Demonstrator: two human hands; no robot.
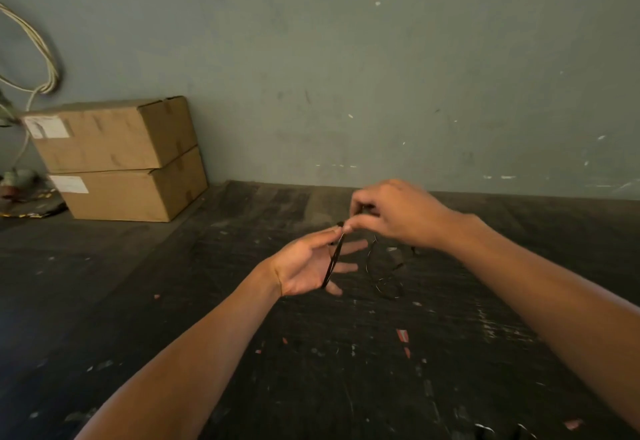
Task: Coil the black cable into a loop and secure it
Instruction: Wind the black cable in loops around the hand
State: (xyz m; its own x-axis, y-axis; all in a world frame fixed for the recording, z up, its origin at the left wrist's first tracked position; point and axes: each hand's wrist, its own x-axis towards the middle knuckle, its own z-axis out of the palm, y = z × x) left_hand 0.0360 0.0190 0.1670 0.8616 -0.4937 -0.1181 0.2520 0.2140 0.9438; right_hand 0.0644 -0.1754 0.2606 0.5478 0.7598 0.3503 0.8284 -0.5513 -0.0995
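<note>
Right hand (pixel 398 218) pinching the black cable (pixel 333 259), left hand (pixel 304 266) open with cable across its fingers; cardboard boxes (pixel 114 159) sit back-left on the table (pixel 311 370).

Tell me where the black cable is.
Head view, centre: the black cable crosses the open palm of the left hand, its top end pinched by the right hand, above the dark table.

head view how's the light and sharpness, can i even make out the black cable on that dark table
Head view: dim, flat light, no glare; the black cable stands out against the left hand, but its loose part nearly vanishes on the dark table; the right hand looks slightly soft; wide-angle distortion bends the frame edges.
</note>
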